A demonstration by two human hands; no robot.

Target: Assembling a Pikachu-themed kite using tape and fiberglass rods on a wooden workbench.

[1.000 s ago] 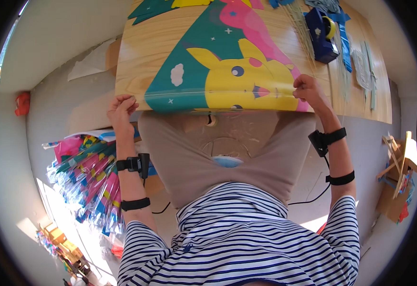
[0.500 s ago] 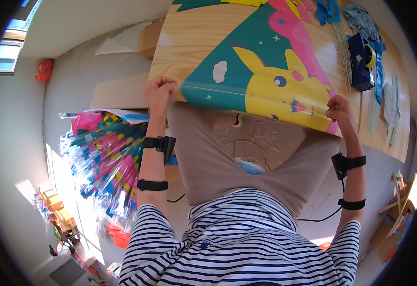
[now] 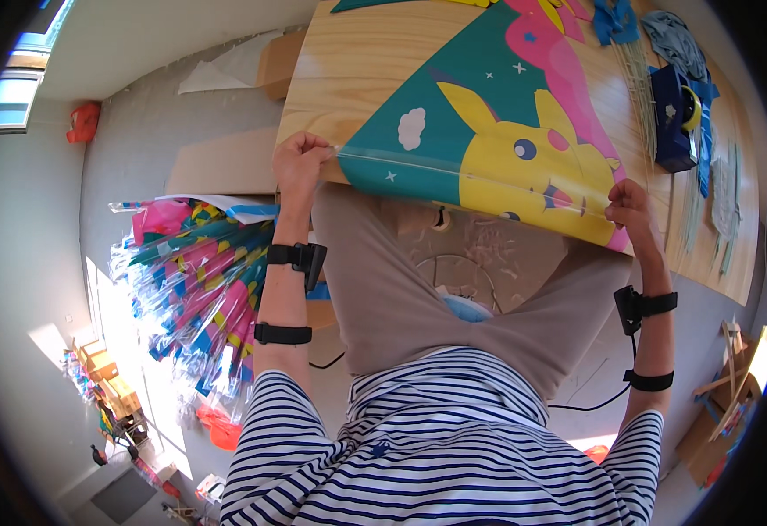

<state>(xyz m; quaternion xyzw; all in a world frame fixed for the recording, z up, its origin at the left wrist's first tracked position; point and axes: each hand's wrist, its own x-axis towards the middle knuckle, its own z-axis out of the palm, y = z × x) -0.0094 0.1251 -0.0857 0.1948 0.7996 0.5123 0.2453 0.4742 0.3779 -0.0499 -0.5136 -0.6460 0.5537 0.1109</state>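
Observation:
A large triangular printed sheet (image 3: 418,118), green and pink with a yellow cartoon face, lies on the wooden table, its near edge hanging over my lap. A thin, shiny strip of clear tape (image 3: 401,159) runs along that near edge from one hand to the other. At the sheet's left corner, my left hand (image 3: 300,165) pinches the strip's end between thumb and fingers. My right hand (image 3: 633,213) is closed at the right corner, pinching the other end. Whether the strip is stuck down all along cannot be made out.
To the right on the table (image 3: 335,66) stand a dark blue tape dispenser (image 3: 671,118), bundled thin sticks (image 3: 633,83) and a grey-blue cloth (image 3: 671,39). Left of my legs is a pile of colourful plastic-wrapped sheets (image 3: 195,289). A cardboard box (image 3: 282,66) sits beyond.
Both hands stay closed at the sheet's corners with the strip between them. The whole view has shifted slightly; hands and sheet keep nearly the same places relative to each other.

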